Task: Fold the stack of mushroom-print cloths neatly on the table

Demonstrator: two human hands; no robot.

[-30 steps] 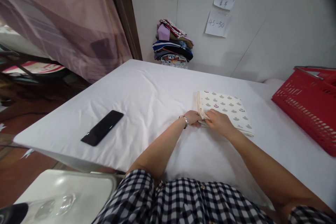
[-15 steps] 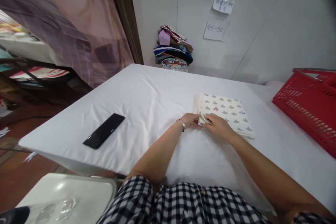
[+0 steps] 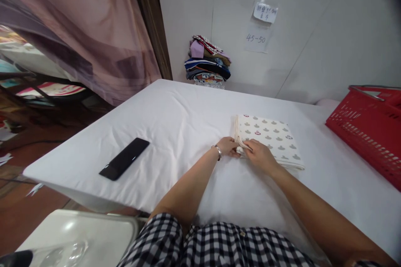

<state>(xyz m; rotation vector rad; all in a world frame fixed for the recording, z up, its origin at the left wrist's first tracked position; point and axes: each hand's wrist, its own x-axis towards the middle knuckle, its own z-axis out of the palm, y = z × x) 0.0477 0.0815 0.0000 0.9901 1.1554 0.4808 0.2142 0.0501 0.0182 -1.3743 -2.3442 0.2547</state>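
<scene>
A folded cream cloth (image 3: 269, 135) with grey and a few red and blue printed motifs lies flat on the white-covered table (image 3: 178, 133). Both hands are at its near left corner, where several layers show. My left hand (image 3: 228, 147), with a silver bracelet at the wrist, pinches the left edge of the layers. Just to its right, my right hand (image 3: 259, 155) grips the same corner, which bends up a little between the thumb and fingers. Some fingertips of each hand are hidden under or behind the cloth.
A black phone-like slab (image 3: 124, 159) lies on the table's left part. At the right stands a red plastic basket (image 3: 366, 129). Beyond the far edge, a pile of folded fabrics (image 3: 207, 61) sits against the wall. A white stool-like surface (image 3: 94, 233) is at lower left.
My right hand has shifted slightly left along the raised corner, and the corner layers sit closer together. The whole view has tilted up slightly.
</scene>
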